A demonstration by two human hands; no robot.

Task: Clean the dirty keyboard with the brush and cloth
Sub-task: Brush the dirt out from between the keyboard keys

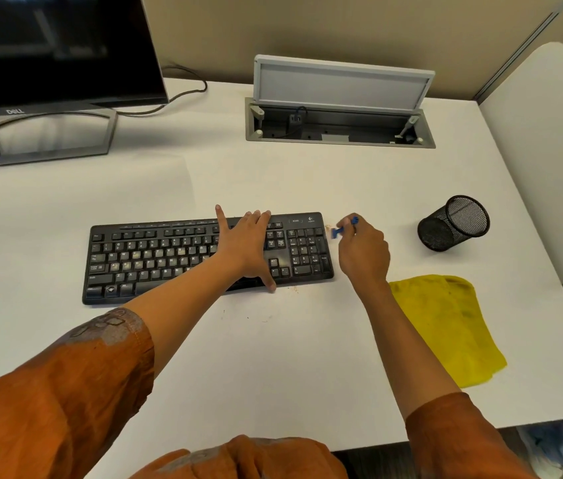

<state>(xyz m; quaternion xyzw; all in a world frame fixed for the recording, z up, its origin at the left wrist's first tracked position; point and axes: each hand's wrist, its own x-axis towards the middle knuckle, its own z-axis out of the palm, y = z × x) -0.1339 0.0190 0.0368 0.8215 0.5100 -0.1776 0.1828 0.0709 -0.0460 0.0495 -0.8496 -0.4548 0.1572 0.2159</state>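
Black keyboard sits mid-desk, long axis running left-right, slightly skewed. Pale dust on the letter keys, a few crumbs on the white desk just off its front edge. Wide bare strip of desk between keyboard front edge and the near desk edge; another open band behind it up to the open cable hatch with its raised lid. Monitor and its stand far left-back, cable trailing behind toward the wall.

Right of the keyboard: narrow gap, then the yellow cloth lying flat and crumpled near the right-front, not touching the keyboard. Black mesh pen cup tipped over, mouth facing up-right, well apart from the keyboard's right end. Desk's right edge meets a white partition.

Left hand lies flat across the keyboard right of the letter block, fingers straight and spread, fingertips reaching its back edge, thumb at the front edge. Pressing down, nothing gripped. Forearm comes in diagonally from lower left, orange sleeve pushed up to the elbow.

Right hand is just off the keyboard's right end, at the back corner by the numpad. Fingers curled around a small blue brush, pinch-type hold, brush head pointing left at the keyboard edge. Bristles too small to tell whether they touch. Wrist above the desk, forearm passing over the cloth's left edge.
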